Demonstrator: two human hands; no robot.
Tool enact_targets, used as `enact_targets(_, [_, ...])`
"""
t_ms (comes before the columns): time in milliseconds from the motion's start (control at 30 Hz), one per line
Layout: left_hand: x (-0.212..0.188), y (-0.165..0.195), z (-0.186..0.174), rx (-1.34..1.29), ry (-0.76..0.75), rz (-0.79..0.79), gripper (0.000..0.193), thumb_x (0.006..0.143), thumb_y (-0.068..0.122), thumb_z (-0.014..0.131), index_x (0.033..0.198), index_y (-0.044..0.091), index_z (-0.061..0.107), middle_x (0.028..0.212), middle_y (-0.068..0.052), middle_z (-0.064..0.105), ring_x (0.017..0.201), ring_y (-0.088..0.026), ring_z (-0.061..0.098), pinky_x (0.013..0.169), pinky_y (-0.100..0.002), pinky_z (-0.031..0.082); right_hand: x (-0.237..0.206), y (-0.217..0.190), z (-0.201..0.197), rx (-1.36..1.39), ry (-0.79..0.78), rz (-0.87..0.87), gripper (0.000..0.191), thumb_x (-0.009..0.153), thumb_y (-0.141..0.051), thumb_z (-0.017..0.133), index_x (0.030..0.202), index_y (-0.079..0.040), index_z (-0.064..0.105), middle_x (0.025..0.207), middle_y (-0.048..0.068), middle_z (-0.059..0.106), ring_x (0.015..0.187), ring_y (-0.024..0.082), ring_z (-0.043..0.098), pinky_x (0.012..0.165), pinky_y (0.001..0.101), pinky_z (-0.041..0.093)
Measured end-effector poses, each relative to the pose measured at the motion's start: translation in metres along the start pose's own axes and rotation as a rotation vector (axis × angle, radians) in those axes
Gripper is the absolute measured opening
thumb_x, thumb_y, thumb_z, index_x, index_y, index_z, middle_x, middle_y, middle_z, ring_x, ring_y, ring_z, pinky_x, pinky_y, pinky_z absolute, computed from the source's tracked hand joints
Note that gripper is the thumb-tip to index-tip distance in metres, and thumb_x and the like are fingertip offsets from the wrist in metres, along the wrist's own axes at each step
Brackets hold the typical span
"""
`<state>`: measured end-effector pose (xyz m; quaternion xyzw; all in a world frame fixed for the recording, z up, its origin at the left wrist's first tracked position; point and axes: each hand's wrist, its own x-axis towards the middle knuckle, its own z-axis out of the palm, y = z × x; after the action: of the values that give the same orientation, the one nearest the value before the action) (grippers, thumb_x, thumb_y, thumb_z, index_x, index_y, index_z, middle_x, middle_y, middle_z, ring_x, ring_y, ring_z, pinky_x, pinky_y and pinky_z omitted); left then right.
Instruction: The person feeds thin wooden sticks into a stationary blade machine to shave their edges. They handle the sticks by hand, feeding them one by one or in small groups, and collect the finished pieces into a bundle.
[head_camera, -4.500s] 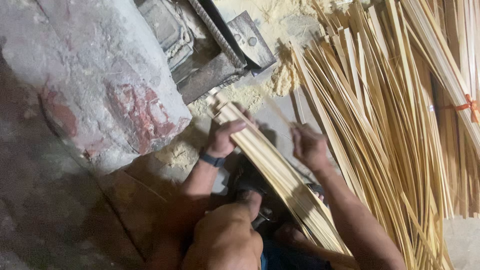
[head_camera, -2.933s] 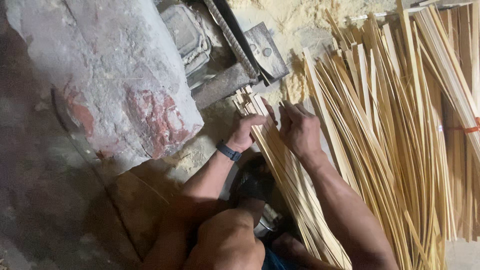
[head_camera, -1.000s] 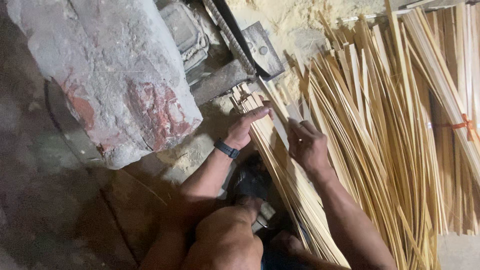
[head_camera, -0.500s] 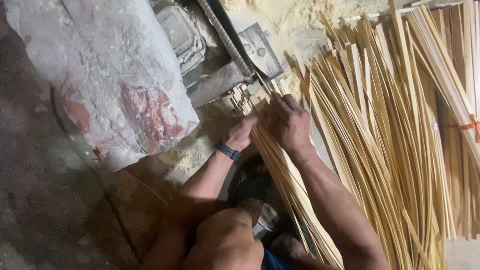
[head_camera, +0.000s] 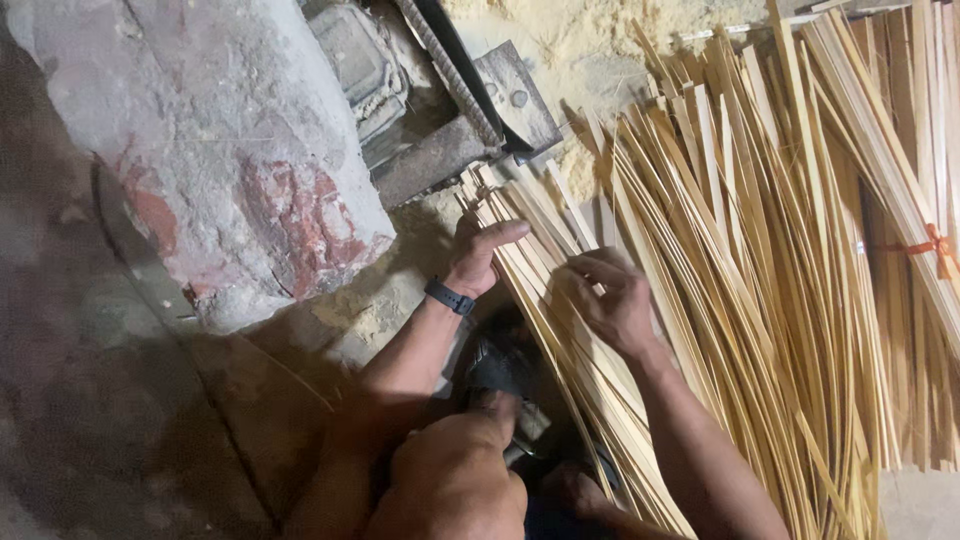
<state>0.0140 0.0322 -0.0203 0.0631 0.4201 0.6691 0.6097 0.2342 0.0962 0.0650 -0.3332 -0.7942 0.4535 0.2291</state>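
Note:
A bundle of thin pale bamboo strips (head_camera: 545, 300) lies slanted across my lap, its far end near a metal machine. My left hand (head_camera: 478, 255), with a dark band on its wrist, rests on the bundle's left side near the far end, fingers stretched along the strips. My right hand (head_camera: 608, 300) lies on top of the same bundle a little nearer to me, fingers curled and pinching a few strips. My knee (head_camera: 450, 480) shows at the bottom.
A big heap of loose bamboo strips (head_camera: 780, 270) fills the right side, one bunch tied with an orange string (head_camera: 932, 245). A rough stone block (head_camera: 230, 150) stands at the left. A grey metal machine (head_camera: 440, 90) and sawdust (head_camera: 590, 40) lie ahead.
My right hand has slid back along the bundle toward me from its far end. The left hand stays at the bundle's left side, fingers now more stretched.

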Motion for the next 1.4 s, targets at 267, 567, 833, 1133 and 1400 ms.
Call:
enact_targets(267, [-0.004,0.003,0.001,-0.207,-0.157,0.027,0.035,0.089,0.003,0.072,0.122,0.002,0.062,0.1,-0.013,0.073,0.094,-0.025,0.071,0.089,-0.042,0.059,0.022,-0.006,0.01,-0.339,0.256,-0.131,0.009,0.097,0.002,0.071,0.104,0.001,0.076,0.082,0.011,0.072,0.061,0.015,0.068,0.045,0.0273,0.054])
enact_targets(567, [-0.006,-0.01,-0.02,-0.104,0.029,-0.089,0.033,0.082,0.01,0.076,0.114,0.002,0.072,0.108,-0.011,0.076,0.101,-0.021,0.071,0.094,-0.038,0.057,0.08,-0.039,0.04,-0.339,0.299,-0.172,0.009,0.091,-0.002,0.075,0.098,0.0,0.071,0.074,0.009,0.061,0.058,0.017,0.058,0.047,0.0338,0.049])
enact_targets(833, [-0.002,-0.009,-0.017,-0.02,-0.123,-0.108,0.036,0.084,0.013,0.077,0.117,0.002,0.07,0.112,-0.012,0.075,0.107,-0.024,0.07,0.097,-0.039,0.057,0.044,-0.012,0.012,-0.321,0.14,0.045,0.01,0.096,0.0,0.067,0.1,-0.006,0.074,0.079,0.002,0.066,0.064,0.012,0.062,0.051,0.0294,0.053])
enact_targets(1133, [-0.003,0.01,0.008,-0.149,-0.243,-0.115,0.048,0.097,0.02,0.078,0.134,-0.007,0.063,0.128,-0.017,0.068,0.122,-0.027,0.065,0.109,-0.043,0.053,-0.017,-0.024,-0.003,-0.229,0.001,0.06,0.073,0.077,-0.035,0.084,0.134,0.003,0.058,0.122,0.023,0.057,0.109,0.033,0.063,0.087,0.0465,0.059])
enact_targets(1400, [-0.014,0.029,0.018,-0.046,-0.449,-0.046,0.063,0.079,0.022,0.077,0.138,0.007,0.057,0.134,-0.008,0.069,0.128,-0.025,0.061,0.113,-0.043,0.048,-0.006,-0.056,0.007,-0.095,-0.105,0.309,0.064,0.079,-0.036,0.085,0.133,-0.006,0.067,0.122,0.015,0.065,0.104,0.026,0.068,0.088,0.0425,0.061])
